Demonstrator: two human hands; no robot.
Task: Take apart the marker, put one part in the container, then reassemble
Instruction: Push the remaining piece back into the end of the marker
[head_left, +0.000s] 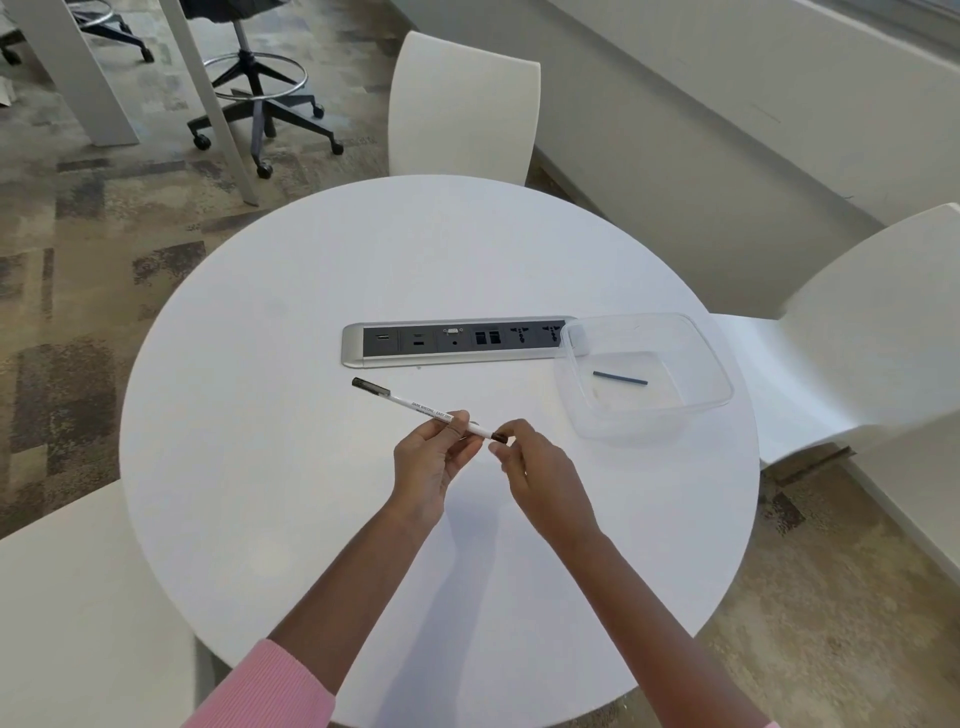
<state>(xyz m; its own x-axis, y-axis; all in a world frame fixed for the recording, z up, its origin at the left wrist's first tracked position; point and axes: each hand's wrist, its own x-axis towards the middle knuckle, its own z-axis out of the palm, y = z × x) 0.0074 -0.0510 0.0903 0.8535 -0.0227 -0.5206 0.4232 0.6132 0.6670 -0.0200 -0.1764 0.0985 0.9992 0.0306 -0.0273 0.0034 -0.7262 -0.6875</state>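
Above the white tabletop (363, 519), left-hand fingers (457, 423) pinch the marker (415, 408) mid-barrel while the right hand (530, 457) pinches its dark end plug (498, 437). Light, stiff and slick, it probably wants firm fingertip grips. A dark stick-like part (621, 378) lies in the clear container (701, 338).

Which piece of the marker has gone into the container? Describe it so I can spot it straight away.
On the round white table, right of the silver socket strip, sits a clear plastic container. On its floor lies a short dark rod, the only thing inside; the white marker barrel is in the hands, outside it.
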